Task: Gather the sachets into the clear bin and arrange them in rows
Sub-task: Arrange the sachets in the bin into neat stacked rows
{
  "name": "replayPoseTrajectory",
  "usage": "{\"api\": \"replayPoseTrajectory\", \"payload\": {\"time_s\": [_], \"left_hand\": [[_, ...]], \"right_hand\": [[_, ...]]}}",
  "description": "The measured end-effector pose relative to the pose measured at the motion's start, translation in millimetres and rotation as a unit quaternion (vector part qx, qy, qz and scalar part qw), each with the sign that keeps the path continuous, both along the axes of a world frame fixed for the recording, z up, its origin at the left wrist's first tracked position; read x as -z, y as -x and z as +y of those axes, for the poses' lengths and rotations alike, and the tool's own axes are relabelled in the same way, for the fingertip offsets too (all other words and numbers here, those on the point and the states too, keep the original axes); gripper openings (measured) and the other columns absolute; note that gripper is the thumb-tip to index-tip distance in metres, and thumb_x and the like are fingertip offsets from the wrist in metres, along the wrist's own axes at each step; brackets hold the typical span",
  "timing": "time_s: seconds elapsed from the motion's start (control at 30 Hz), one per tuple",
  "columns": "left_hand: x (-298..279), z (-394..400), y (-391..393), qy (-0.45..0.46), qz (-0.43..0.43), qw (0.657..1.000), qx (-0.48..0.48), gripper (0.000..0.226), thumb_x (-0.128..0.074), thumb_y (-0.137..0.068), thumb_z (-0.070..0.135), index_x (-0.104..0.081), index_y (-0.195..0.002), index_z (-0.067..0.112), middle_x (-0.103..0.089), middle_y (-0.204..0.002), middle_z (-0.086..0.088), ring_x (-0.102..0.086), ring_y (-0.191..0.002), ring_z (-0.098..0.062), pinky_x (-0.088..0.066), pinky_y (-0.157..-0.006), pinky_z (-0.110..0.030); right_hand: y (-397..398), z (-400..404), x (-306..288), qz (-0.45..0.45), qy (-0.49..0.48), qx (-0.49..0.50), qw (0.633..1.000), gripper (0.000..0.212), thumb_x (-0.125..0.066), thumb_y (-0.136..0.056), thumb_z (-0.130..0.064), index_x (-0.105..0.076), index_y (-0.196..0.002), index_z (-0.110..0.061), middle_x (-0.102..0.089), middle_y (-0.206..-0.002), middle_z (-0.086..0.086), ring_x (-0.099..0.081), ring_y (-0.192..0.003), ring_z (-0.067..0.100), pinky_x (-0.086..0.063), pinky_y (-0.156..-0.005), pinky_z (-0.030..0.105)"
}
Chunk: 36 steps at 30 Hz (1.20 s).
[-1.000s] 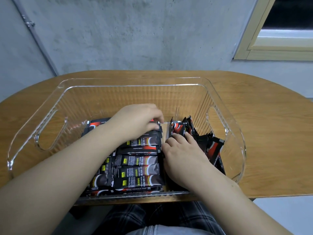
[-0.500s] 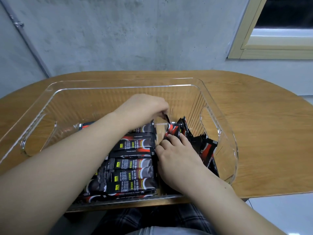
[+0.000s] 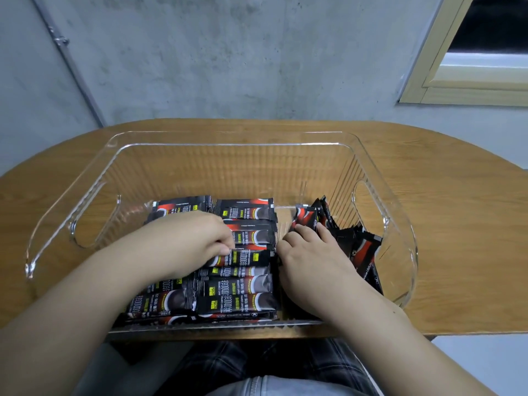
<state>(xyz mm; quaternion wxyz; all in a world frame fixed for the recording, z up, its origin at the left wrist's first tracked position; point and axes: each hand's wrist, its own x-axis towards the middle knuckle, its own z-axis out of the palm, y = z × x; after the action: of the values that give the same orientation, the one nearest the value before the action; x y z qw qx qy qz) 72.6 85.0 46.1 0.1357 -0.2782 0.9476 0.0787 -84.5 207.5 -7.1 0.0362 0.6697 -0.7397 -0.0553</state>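
Black-and-red foil sachets are being squared into rows at 6 o'clock inside the clear plastic bin; the left hand is being pressed flat on them; the right hand is being laid open on the loose sachet pile at 3 o'clock; edges should be kept aligned.

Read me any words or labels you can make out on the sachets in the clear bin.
"INSTANT COFFEE": on a flat sachet in the near row, beside its yellow patch.
"ANT COFFEE": the same words, partly covered, on the sachet behind it.
Larger white characters and all other print: too blurred to read.
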Motion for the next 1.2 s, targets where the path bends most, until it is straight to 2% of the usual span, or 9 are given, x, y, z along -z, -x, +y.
{"api": "replayPoseTrajectory", "payload": {"time_s": [0.13,0.43,0.5,0.6,0.73,0.93,1.03,1.13,1.2], "left_hand": [[6,5,6,0.003,-0.015,1.000,0.002,0.017,-0.050,-0.095,0.037,-0.065,-0.101,0.032,-0.061,-0.104,0.016,-0.055,-0.102,-0.007,-0.045,-0.090,-0.030],[7,6,9,0.040,0.033,0.998,0.028,0.006,-0.056,-0.091,0.037,-0.056,-0.096,0.034,-0.048,-0.094,0.016,-0.047,-0.092,-0.002,-0.041,-0.074,-0.024],[4,2,14,0.053,0.058,0.996,0.030,0.004,-0.054,-0.092,0.036,-0.056,-0.095,0.035,-0.049,-0.096,0.016,-0.048,-0.094,-0.002,-0.039,-0.073,-0.024],[0,-6,35,0.073,0.118,0.989,0.045,0.007,-0.055,-0.091,0.036,-0.057,-0.098,0.036,-0.051,-0.099,0.016,-0.050,-0.096,-0.004,-0.037,-0.072,-0.025],[8,-19,79,0.086,0.126,0.984,0.090,0.021,-0.054,-0.093,0.034,-0.058,-0.114,0.037,-0.052,-0.114,0.017,-0.054,-0.102,-0.010,-0.034,-0.071,-0.025],[22,-28,132,0.027,0.054,0.986,0.158,0.043,-0.050,-0.094,0.013,-0.047,-0.135,0.029,-0.047,-0.135,0.010,-0.056,-0.107,-0.019,-0.047,-0.083,-0.035],[32,-29,148,0.004,0.016,0.989,0.147,0.057,-0.054,-0.091,0.004,-0.041,-0.139,0.032,-0.056,-0.128,0.004,-0.060,-0.098,-0.019,-0.051,-0.084,-0.036],[29,-25,154,-0.063,0.011,0.992,0.106,0.049,-0.049,-0.097,0.010,-0.038,-0.142,0.025,-0.064,-0.108,0.000,-0.058,-0.081,-0.012,-0.047,-0.078,-0.027],[26,-24,157,-0.070,0.028,0.992,0.096,0.042,-0.046,-0.099,0.018,-0.041,-0.140,0.023,-0.062,-0.120,-0.005,-0.060,-0.095,-0.019,-0.048,-0.086,-0.032]], "right_hand": [[-2,-1,1,-0.010,0.001,0.000,1.000,0.042,-0.037,-0.096,-0.029,-0.038,-0.135,-0.015,-0.040,-0.142,0.005,-0.023,-0.139,0.025,-0.006,-0.115,0.047],[0,-2,2,0.001,-0.001,0.005,1.000,0.042,-0.040,-0.095,-0.030,-0.041,-0.133,-0.014,-0.042,-0.140,0.005,-0.025,-0.139,0.026,-0.009,-0.116,0.048],[-3,-2,4,0.008,0.028,-0.001,1.000,0.040,-0.059,-0.083,-0.031,-0.058,-0.117,-0.010,-0.058,-0.122,0.009,-0.045,-0.128,0.030,-0.026,-0.110,0.054],[-2,-4,12,-0.003,0.099,0.009,0.995,0.040,-0.084,-0.042,-0.032,-0.071,-0.074,-0.011,-0.070,-0.076,0.008,-0.069,-0.085,0.031,-0.052,-0.080,0.054],[-2,-2,16,-0.013,0.112,0.010,0.994,0.041,-0.083,-0.046,-0.037,-0.071,-0.076,-0.012,-0.070,-0.078,0.007,-0.069,-0.086,0.031,-0.051,-0.083,0.053],[-1,-4,18,-0.019,0.141,0.007,0.990,0.038,-0.084,-0.041,-0.034,-0.070,-0.069,-0.012,-0.068,-0.071,0.007,-0.069,-0.080,0.031,-0.052,-0.079,0.053],[-1,-3,17,-0.024,0.139,0.009,0.990,0.039,-0.083,-0.040,-0.036,-0.071,-0.069,-0.012,-0.069,-0.072,0.008,-0.069,-0.082,0.031,-0.053,-0.079,0.053],[-3,-4,17,-0.022,0.146,0.015,0.989,0.041,-0.084,-0.037,-0.035,-0.071,-0.068,-0.012,-0.069,-0.071,0.008,-0.069,-0.081,0.031,-0.053,-0.077,0.053],[-3,-5,18,-0.023,0.152,0.020,0.988,0.040,-0.084,-0.037,-0.034,-0.071,-0.068,-0.012,-0.068,-0.070,0.008,-0.069,-0.080,0.030,-0.053,-0.078,0.053]]}}
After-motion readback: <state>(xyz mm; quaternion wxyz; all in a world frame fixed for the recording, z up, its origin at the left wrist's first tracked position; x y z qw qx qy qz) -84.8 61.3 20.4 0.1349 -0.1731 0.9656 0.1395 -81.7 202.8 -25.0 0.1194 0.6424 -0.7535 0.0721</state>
